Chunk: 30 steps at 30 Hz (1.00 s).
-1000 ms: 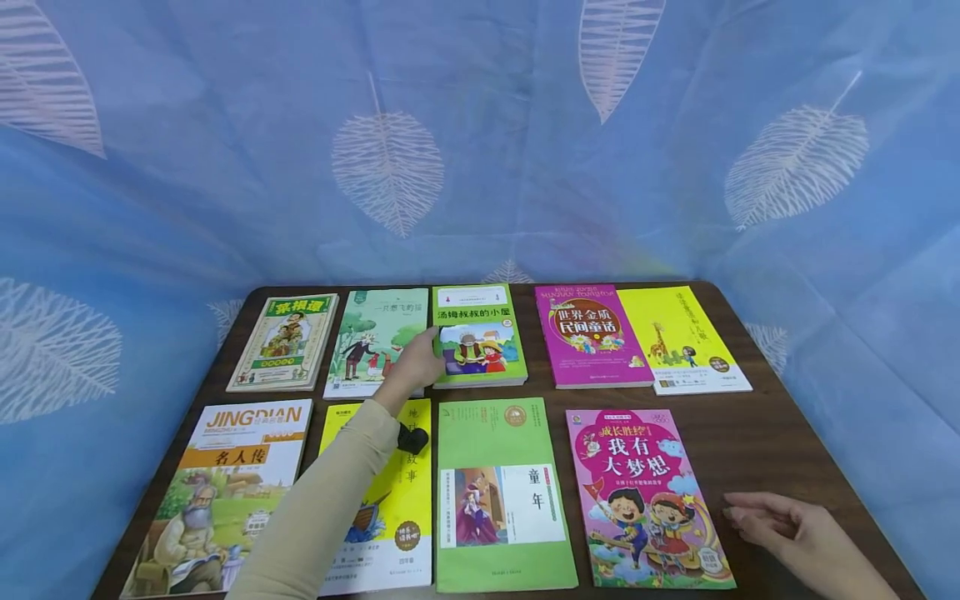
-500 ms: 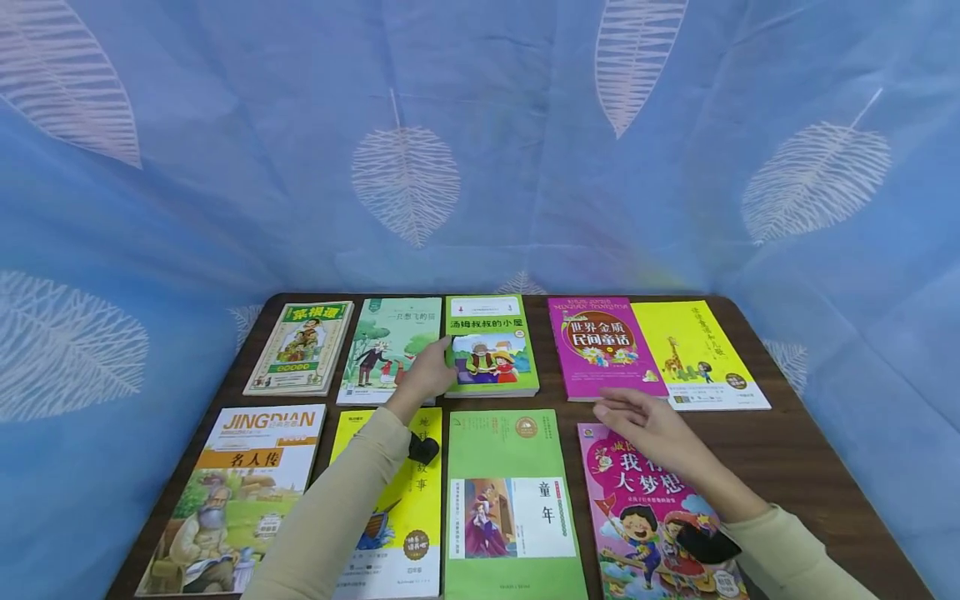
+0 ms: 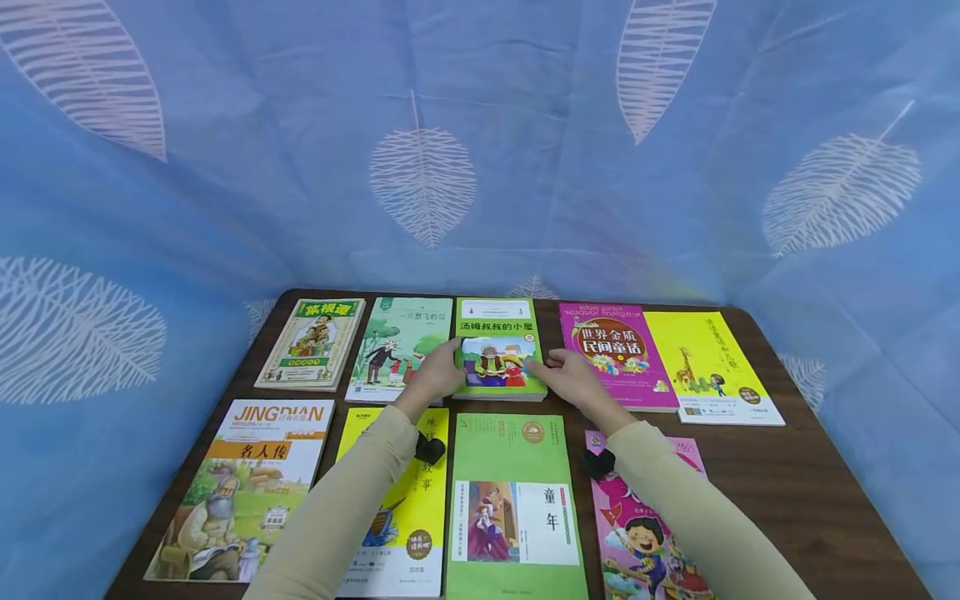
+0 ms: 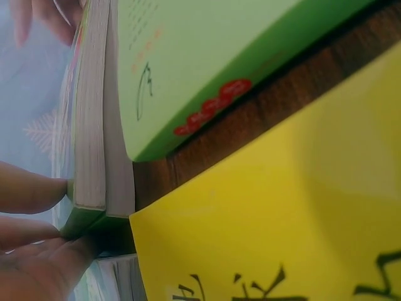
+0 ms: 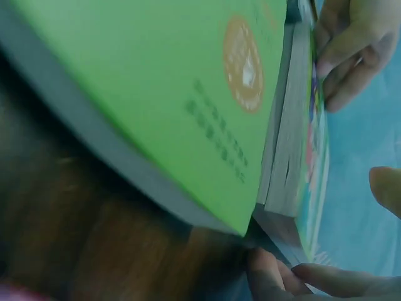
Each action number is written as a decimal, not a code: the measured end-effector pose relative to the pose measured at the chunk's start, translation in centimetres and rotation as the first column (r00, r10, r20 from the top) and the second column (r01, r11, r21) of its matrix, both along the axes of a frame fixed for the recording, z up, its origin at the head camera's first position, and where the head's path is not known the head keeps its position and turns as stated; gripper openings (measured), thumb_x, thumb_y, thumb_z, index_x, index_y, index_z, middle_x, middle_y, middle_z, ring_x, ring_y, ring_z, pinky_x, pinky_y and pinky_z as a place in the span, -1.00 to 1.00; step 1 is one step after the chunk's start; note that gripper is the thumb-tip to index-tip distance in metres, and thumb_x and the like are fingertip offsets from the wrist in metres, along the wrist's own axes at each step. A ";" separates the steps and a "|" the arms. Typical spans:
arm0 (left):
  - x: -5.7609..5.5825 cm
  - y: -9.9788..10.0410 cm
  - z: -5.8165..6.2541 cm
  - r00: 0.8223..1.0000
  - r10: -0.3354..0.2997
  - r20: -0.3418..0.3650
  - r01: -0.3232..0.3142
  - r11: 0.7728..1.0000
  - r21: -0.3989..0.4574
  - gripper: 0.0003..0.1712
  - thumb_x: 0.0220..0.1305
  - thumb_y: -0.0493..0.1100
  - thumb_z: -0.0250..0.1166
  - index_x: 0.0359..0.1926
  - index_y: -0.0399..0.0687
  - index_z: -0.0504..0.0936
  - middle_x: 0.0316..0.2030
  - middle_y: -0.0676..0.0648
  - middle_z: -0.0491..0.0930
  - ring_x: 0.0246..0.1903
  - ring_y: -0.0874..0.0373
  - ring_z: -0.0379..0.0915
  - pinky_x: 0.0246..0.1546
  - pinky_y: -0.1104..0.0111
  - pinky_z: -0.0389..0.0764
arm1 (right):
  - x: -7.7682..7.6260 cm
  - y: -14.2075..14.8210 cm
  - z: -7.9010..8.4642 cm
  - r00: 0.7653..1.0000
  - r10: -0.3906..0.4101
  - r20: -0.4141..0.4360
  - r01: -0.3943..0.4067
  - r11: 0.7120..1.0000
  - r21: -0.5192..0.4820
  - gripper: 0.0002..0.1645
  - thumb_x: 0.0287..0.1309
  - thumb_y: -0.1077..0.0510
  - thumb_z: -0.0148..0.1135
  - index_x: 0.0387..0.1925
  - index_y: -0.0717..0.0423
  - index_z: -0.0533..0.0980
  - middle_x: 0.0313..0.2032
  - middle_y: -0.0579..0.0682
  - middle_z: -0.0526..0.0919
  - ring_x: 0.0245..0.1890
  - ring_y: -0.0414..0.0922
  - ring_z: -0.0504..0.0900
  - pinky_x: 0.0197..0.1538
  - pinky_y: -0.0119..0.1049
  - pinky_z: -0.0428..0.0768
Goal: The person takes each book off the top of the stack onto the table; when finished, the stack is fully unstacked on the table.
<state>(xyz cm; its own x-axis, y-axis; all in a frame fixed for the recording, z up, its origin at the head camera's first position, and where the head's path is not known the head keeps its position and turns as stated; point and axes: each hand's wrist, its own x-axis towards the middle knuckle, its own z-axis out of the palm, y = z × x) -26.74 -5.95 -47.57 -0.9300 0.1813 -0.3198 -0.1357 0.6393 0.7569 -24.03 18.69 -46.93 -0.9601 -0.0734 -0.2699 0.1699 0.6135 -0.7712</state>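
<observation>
My left hand (image 3: 437, 372) pinches the left edge of a green picture-cover book (image 3: 495, 362) in the back row. The left wrist view shows its thumb (image 4: 34, 189) at the corner of that book, fingers bent below. The book's page block shows above a second page block (image 4: 119, 132), like two books stacked. My right hand (image 3: 576, 382) reaches the same book's right edge. From the right wrist, its fingertips (image 5: 266, 266) lie right at the lower corner, while the thumb (image 5: 385, 188) stands apart from the fingers.
A pale green cat book (image 3: 393, 350) lies left of the hands, a purple book (image 3: 618, 387) to their right. In front lie a light green book (image 3: 517, 450), a yellow one (image 3: 358, 429) and a pink one (image 3: 645, 533), partly under the right sleeve. A blue leaf-patterned cloth hangs behind.
My right hand has come in from the front right, over the pink book, to the green picture-cover book's right edge. The left hand has stayed at that book's left edge. The head view has shifted slightly.
</observation>
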 end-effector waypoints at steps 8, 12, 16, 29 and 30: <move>0.0 0.1 0.0 1.000 0.006 0.009 -0.006 1.000 -0.010 -0.17 0.53 -0.33 0.13 0.69 -0.05 0.03 0.64 -0.18 0.15 -0.67 0.20 0.14 -0.58 0.36 0.35 | -2.6 -1.9 -1.9 0.991 -0.128 -0.034 0.127 0.991 -0.037 -0.49 0.34 -0.20 0.39 -0.19 0.20 0.58 -0.51 -0.08 0.57 -0.53 -0.17 0.43 -0.38 -0.32 0.47; 0.0 0.1 0.0 1.000 0.005 0.013 -0.005 1.000 -0.006 -0.17 0.54 -0.32 0.13 0.69 -0.04 0.03 0.64 -0.18 0.15 -0.67 0.19 0.13 -0.57 0.34 0.34 | -2.8 -2.3 -2.2 0.985 -0.158 -0.073 0.160 0.987 0.029 -0.49 0.28 -0.11 0.46 -0.05 0.27 0.66 -0.34 0.07 0.74 -0.43 -0.13 0.60 -0.33 -0.32 0.56; 0.2 0.0 0.0 1.000 -0.003 -0.008 0.003 1.000 -0.013 -0.18 0.55 -0.29 0.16 0.69 -0.05 0.05 0.64 -0.19 0.15 -0.61 0.17 0.19 -0.52 0.33 0.38 | -2.8 -2.2 -2.2 0.980 -0.172 -0.098 0.176 0.983 0.042 -0.51 0.23 -0.06 0.52 -0.11 0.30 0.68 -0.37 0.10 0.74 -0.46 -0.11 0.58 -0.37 -0.31 0.54; 0.4 0.2 0.0 0.998 -0.061 -0.030 0.060 0.997 -0.044 -0.30 0.65 -0.21 0.00 0.67 -0.19 0.05 0.65 -0.23 0.10 -0.73 0.24 0.05 -0.55 0.36 0.38 | -2.4 -0.4 -1.4 0.981 -0.182 -0.072 0.182 0.983 -0.011 -0.38 0.33 0.01 0.44 0.26 0.31 0.58 -0.09 0.25 0.81 -0.40 -0.17 0.71 -0.29 -0.31 0.62; 0.3 0.2 0.0 0.997 -0.066 -0.032 0.065 0.997 -0.050 -0.33 0.66 -0.20 -0.02 0.66 -0.20 0.07 0.66 -0.22 0.06 -0.72 0.24 0.03 -0.54 0.36 0.37 | -2.4 -0.2 -1.4 0.981 -0.177 -0.075 0.177 0.984 -0.011 -0.38 0.34 0.02 0.42 0.29 0.30 0.56 -0.07 0.26 0.81 -0.40 -0.18 0.72 -0.27 -0.31 0.63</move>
